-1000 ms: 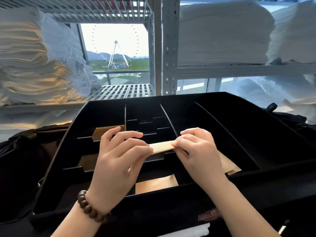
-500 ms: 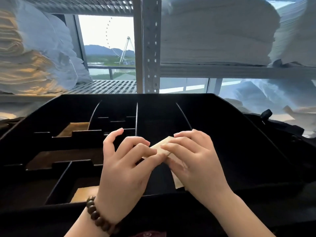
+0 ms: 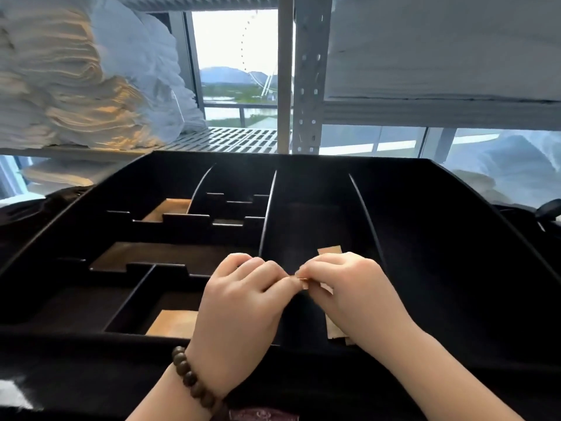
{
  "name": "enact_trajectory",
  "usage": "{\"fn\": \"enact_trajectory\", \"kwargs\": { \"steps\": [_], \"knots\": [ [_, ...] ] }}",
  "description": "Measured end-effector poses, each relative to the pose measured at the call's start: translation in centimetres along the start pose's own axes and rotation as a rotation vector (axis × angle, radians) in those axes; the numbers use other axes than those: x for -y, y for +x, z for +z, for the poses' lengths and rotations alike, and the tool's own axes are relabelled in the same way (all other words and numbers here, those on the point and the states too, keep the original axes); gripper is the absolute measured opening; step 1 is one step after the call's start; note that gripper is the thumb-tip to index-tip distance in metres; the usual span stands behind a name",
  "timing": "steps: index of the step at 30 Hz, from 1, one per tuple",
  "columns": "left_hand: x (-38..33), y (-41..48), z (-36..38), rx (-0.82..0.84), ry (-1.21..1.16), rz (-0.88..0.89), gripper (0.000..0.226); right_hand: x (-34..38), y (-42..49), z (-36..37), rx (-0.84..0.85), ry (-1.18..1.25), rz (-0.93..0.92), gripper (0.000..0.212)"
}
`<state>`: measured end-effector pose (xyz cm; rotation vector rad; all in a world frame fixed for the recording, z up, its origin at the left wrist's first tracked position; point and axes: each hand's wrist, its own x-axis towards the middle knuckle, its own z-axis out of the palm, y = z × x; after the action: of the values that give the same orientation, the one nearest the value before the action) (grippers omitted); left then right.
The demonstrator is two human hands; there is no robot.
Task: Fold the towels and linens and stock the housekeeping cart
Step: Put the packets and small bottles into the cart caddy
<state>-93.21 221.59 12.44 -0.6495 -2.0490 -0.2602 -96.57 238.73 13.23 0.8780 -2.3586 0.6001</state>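
Note:
A black divided organiser tray [image 3: 455, 268] on the cart fills the view. Both hands meet over its middle long compartment. My left hand [image 3: 239, 302], with a bead bracelet on the wrist, and my right hand [image 3: 346, 293] each pinch a slim tan paper packet [image 3: 329, 250] with curled fingers. The packet runs lengthwise under my right hand; its far end shows above the knuckles and its near end below the palm. Other tan packets lie in the left compartments, one near [image 3: 173, 323] and one farther back [image 3: 173, 208].
Metal shelving stands behind the cart, with a grey upright post [image 3: 306, 74]. Stacks of folded white linens [image 3: 60, 80] fill the left shelf and more linens [image 3: 440, 47] fill the right shelf. A window behind shows the outdoors. The tray's wide right compartment holds nothing visible.
Both hands have come closer together and lower over the middle compartment. The packet has turned from crosswise to lengthwise and sits deeper under my right hand. The view has shifted right.

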Motion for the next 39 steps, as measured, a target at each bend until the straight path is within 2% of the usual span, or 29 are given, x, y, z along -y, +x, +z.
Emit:
{"fn": "enact_trajectory", "kwargs": {
  "steps": [6, 12, 19, 22, 24, 28, 29, 32, 35, 39],
  "knots": [
    [0.3, -0.9, 0.7, 0.128, -0.009, -0.026, 0.012, 0.6, -1.4, 0.1, 0.067, 0.004, 0.068, 0.021],
    [0.4, -0.6, 0.9, 0.325, 0.037, -0.066, 0.016, 0.6, -0.7, 0.2, 0.304, -0.086, 0.110, 0.032],
    [0.5, 0.4, 0.6, 0.629, 0.036, -0.038, 0.010, 0.9, 1.2, 0.0, 0.596, -0.143, 0.115, 0.025],
    [0.9, 0.3, 0.8, 0.673, -0.005, -0.079, 0.028, 1.0, 1.5, 0.0, 0.649, -0.138, 0.116, 0.025],
    [1.1, 0.2, 0.6, 0.673, -0.022, -0.083, 0.029, 1.2, 1.5, 0.0, 0.665, -0.115, 0.137, 0.028],
    [1.4, 0.1, -0.4, 0.641, -0.024, -0.108, 0.011, 1.3, 1.1, -0.1, 0.603, -0.131, 0.116, 0.041],
    [1.4, 0.1, -0.6, 0.610, -0.038, -0.128, 0.014, 1.3, 0.9, -0.1, 0.565, -0.153, 0.100, 0.044],
    [1.3, 0.0, -0.8, 0.517, -0.048, -0.151, 0.019, 1.6, 0.3, -0.3, 0.382, -0.215, 0.103, 0.045],
    [0.8, 0.3, -0.8, 0.408, -0.034, -0.175, 0.025, 1.8, -0.5, -0.8, 0.119, -0.305, 0.137, 0.040],
    [-0.9, 1.7, -0.4, 0.265, -0.055, -0.211, 0.033, 1.8, -1.3, -2.7, -0.051, -0.351, 0.205, 0.037]
  ]
}}
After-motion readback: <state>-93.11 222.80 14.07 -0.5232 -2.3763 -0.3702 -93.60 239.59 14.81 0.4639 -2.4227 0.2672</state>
